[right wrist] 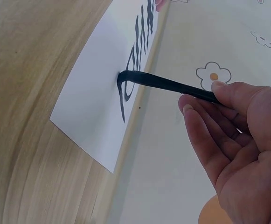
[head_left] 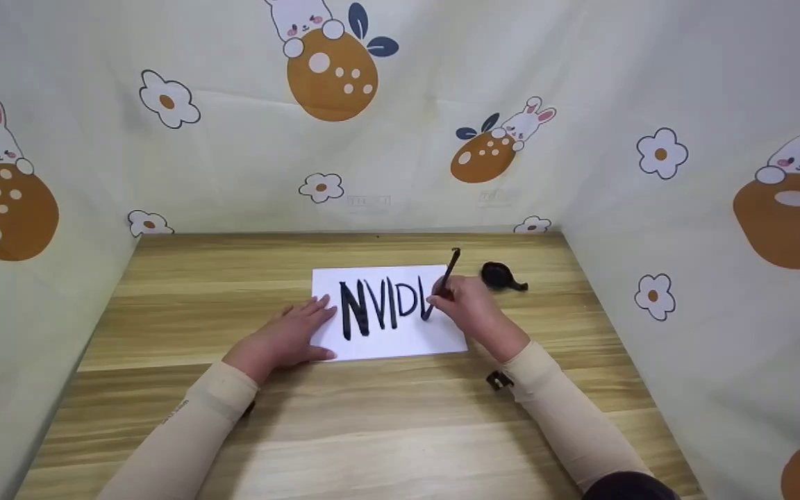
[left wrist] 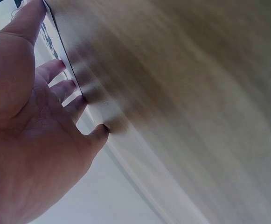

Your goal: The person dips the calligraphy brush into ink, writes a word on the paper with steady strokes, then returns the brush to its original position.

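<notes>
A white sheet of paper (head_left: pixel 400 345) lies on the wooden table, with black letters "NVID" and a further slanted stroke painted across it. My right hand (head_left: pixel 473 309) pinches a dark writing brush (right wrist: pixel 172 86) between thumb and fingers, its upper end pointing up and away. The soft tip bends against the paper at the lower end of the last stroke, right of the D. At the sheet's left edge my left hand (head_left: pixel 289 337) rests with fingers spread, fingertips on the paper; in the left wrist view its little finger (left wrist: pixel 97 135) touches the table.
A small black rounded object with a short stem (head_left: pixel 501 276) lies on the table (head_left: pixel 212 278) just beyond my right hand. Pale cloth walls (head_left: pixel 233 167) with rabbit and flower prints enclose the table at the back and both sides.
</notes>
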A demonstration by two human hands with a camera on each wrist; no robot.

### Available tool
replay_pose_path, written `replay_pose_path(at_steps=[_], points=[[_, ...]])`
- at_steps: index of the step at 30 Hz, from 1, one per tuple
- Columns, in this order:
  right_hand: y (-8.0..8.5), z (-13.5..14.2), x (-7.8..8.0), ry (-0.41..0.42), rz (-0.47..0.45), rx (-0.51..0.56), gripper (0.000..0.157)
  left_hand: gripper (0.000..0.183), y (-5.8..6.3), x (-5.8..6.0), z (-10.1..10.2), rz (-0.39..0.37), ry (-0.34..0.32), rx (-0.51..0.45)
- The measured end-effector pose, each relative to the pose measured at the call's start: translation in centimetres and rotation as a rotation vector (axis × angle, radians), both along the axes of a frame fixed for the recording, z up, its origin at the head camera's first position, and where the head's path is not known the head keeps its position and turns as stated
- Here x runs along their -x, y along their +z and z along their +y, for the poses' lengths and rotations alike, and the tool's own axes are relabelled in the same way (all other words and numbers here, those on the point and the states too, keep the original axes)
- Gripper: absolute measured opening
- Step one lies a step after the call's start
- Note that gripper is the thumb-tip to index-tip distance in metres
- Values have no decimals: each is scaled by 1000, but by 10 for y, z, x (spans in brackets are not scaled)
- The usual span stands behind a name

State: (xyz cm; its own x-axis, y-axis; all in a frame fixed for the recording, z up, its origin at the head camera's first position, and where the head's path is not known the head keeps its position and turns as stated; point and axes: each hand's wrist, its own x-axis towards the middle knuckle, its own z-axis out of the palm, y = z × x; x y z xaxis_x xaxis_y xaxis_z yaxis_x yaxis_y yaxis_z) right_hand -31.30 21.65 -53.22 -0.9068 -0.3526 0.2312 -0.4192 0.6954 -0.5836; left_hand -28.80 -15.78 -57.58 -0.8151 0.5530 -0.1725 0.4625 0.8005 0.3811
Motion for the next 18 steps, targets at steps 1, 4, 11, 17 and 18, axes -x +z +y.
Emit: replay_pose_path(at_steps=[1, 4, 11, 17, 18], points=[[1, 0, -1, 4, 0, 3, 13, 93, -1, 0, 0, 2, 0, -1], [2, 0, -2, 6, 3, -2, 13, 94, -2, 2, -1, 9, -3, -4], [1, 1, -2, 4, 5, -15, 13, 94, -1, 2, 0, 4, -3, -4], [1, 1, -4, 22, -3, -15, 11, 94, 0, 1, 0, -10, 0, 3], [1, 1, -4, 24, -3, -14, 11, 94, 0, 1, 0, -12, 0, 3]])
